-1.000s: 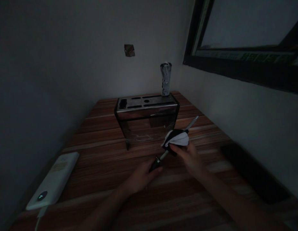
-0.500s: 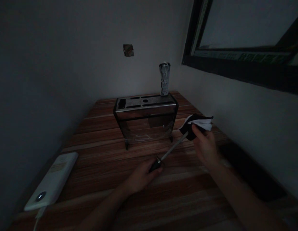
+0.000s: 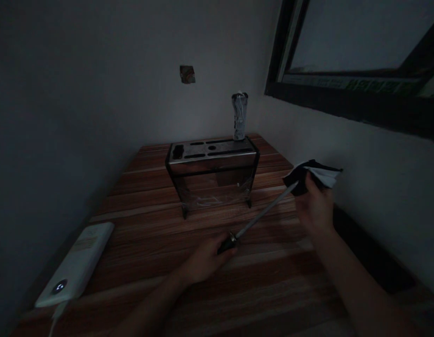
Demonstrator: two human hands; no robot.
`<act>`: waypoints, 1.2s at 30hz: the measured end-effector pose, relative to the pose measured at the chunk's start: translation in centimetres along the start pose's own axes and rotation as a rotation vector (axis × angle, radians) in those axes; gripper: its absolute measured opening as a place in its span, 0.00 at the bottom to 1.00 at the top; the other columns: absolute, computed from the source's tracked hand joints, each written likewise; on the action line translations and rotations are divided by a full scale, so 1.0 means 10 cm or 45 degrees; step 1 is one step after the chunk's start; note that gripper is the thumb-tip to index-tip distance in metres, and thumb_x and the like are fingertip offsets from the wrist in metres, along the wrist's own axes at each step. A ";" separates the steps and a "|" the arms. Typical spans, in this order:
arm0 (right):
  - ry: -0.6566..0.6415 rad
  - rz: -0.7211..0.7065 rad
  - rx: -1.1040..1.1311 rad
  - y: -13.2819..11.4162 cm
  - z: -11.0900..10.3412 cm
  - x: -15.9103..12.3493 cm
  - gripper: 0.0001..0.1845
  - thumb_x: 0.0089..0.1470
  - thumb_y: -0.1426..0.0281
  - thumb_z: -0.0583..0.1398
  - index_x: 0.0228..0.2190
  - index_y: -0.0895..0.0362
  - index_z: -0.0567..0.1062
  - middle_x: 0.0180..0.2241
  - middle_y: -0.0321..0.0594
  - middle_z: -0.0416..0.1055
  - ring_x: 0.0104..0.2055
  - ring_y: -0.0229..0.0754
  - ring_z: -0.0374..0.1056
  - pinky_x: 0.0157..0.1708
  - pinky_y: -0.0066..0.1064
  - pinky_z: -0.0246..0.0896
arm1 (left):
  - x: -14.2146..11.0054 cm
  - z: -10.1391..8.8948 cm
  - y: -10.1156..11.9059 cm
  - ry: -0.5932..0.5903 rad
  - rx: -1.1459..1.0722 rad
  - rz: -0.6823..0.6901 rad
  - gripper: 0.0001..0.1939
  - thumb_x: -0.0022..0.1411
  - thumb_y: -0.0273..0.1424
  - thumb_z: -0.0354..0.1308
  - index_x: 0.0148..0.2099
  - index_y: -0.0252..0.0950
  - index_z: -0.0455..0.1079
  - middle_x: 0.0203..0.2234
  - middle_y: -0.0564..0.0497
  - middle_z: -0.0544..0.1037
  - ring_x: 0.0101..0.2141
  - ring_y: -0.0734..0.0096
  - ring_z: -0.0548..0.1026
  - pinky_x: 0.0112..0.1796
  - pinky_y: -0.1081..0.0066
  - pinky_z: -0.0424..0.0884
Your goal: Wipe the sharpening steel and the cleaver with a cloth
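The honing steel (image 3: 266,209) slants over the table (image 3: 150,243), its handle (image 3: 227,245) partly hidden by the left hand (image 3: 206,258) curled round it, its tip lost at the cloth (image 3: 324,176) pinched in the right hand (image 3: 315,207). Beyond stands a dim knife rack (image 3: 226,148); near left, a cable (image 3: 56,318) is cut off.

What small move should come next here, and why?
Probably slide the cloth along the rod toward the dark handle: the right hand holds it at the far end, and the left hand grips the handle, with bare rod between.
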State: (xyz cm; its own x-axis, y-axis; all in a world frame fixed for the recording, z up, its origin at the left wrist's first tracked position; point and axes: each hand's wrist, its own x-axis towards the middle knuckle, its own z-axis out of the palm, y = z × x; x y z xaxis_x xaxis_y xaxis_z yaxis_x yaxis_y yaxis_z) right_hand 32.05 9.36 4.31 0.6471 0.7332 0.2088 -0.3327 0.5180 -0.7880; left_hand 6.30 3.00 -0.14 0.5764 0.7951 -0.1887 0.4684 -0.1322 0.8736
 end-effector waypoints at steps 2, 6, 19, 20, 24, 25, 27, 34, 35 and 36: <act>0.100 -0.024 0.003 -0.01 -0.09 0.12 0.12 0.40 0.69 0.67 0.31 0.54 0.74 0.35 0.32 0.73 0.39 0.38 0.70 0.36 0.31 0.67 | 0.00 0.00 -0.01 -0.003 0.000 0.010 0.13 0.61 0.39 0.49 0.37 0.35 0.66 0.29 0.53 0.68 0.32 0.70 0.66 0.34 0.74 0.63; 0.233 -0.025 0.001 0.02 -0.20 0.27 0.11 0.42 0.68 0.66 0.32 0.54 0.74 0.37 0.33 0.73 0.38 0.39 0.70 0.32 0.31 0.68 | -0.01 0.00 0.00 0.015 -0.020 0.020 0.13 0.61 0.39 0.49 0.38 0.34 0.67 0.29 0.53 0.69 0.32 0.70 0.66 0.33 0.74 0.62; -0.053 0.265 0.094 0.15 -0.01 -0.02 0.14 0.39 0.64 0.69 0.31 0.53 0.76 0.35 0.32 0.76 0.39 0.37 0.71 0.40 0.32 0.67 | -0.09 0.00 0.01 0.253 0.026 0.031 0.16 0.60 0.41 0.49 0.38 0.33 0.68 0.30 0.50 0.72 0.33 0.67 0.69 0.35 0.72 0.64; -0.071 0.268 0.090 0.16 0.00 -0.05 0.14 0.39 0.64 0.69 0.31 0.53 0.76 0.36 0.32 0.76 0.40 0.37 0.71 0.42 0.33 0.67 | -0.10 0.00 0.01 0.300 0.032 0.032 0.16 0.59 0.42 0.49 0.38 0.33 0.68 0.30 0.49 0.73 0.33 0.67 0.69 0.35 0.72 0.64; -0.125 0.227 0.097 0.18 0.06 -0.14 0.16 0.38 0.63 0.69 0.32 0.52 0.75 0.38 0.32 0.76 0.45 0.39 0.69 0.49 0.36 0.62 | -0.08 0.01 -0.04 0.487 0.054 0.061 0.15 0.58 0.41 0.50 0.35 0.33 0.68 0.26 0.50 0.72 0.29 0.69 0.69 0.31 0.73 0.64; -0.134 0.213 0.094 0.18 0.07 -0.16 0.16 0.38 0.62 0.69 0.32 0.52 0.75 0.38 0.32 0.76 0.46 0.39 0.69 0.51 0.36 0.60 | -0.07 0.02 -0.05 0.521 0.061 0.074 0.15 0.58 0.41 0.51 0.34 0.33 0.68 0.24 0.52 0.71 0.27 0.71 0.68 0.29 0.74 0.63; -0.153 0.203 0.075 0.19 0.09 -0.22 0.17 0.38 0.62 0.69 0.32 0.52 0.75 0.39 0.33 0.76 0.48 0.40 0.68 0.53 0.38 0.57 | -0.05 0.02 -0.06 0.568 0.067 0.109 0.13 0.57 0.40 0.53 0.32 0.33 0.67 0.22 0.54 0.69 0.24 0.73 0.66 0.26 0.76 0.61; -0.144 0.249 0.072 0.19 0.11 -0.38 0.21 0.33 0.60 0.70 0.33 0.49 0.75 0.39 0.32 0.75 0.47 0.42 0.68 0.55 0.43 0.53 | -0.05 0.05 -0.04 0.555 0.042 0.103 0.08 0.57 0.35 0.55 0.35 0.35 0.67 0.23 0.55 0.71 0.25 0.74 0.69 0.28 0.77 0.63; -0.131 0.231 0.078 0.17 0.11 -0.38 0.21 0.33 0.59 0.70 0.33 0.49 0.75 0.40 0.32 0.75 0.48 0.42 0.68 0.55 0.43 0.53 | -0.04 0.05 -0.04 0.554 0.044 0.092 0.08 0.57 0.35 0.55 0.35 0.36 0.67 0.24 0.55 0.72 0.26 0.74 0.69 0.28 0.76 0.64; -0.122 0.200 0.083 0.15 0.11 -0.37 0.20 0.34 0.58 0.69 0.33 0.50 0.75 0.40 0.32 0.75 0.48 0.42 0.67 0.56 0.43 0.53 | -0.04 0.06 -0.05 0.557 0.047 0.081 0.08 0.58 0.35 0.55 0.35 0.36 0.67 0.25 0.54 0.72 0.27 0.73 0.70 0.29 0.76 0.64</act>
State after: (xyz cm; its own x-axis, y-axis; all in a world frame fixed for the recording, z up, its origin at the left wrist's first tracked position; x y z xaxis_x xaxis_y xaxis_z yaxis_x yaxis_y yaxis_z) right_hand 28.46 7.89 3.01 0.5165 0.8443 0.1425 -0.4702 0.4188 -0.7769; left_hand 6.22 2.41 -0.73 0.2711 0.9593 0.0795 0.4693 -0.2038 0.8592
